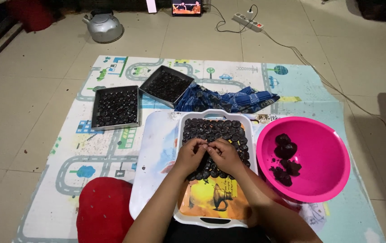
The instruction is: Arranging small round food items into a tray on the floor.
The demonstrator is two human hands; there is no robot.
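Fingers of our left hand [189, 154] and right hand [223, 155] curl together, pinching something small we cannot make out, above the white plastic tray [211, 221] of glossy dark round pieces [220, 129]. Just right sits a pink bowl [332, 153] holding dark lumps [285, 157]. Beyond, two metal trays [115, 107] rest on a road-print mat [67, 148], tiled floor [13, 103] around.

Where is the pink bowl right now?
In the head view the pink bowl sits on the play mat at the person's right, beside the white tray where both hands work, with dark dough lumps inside.
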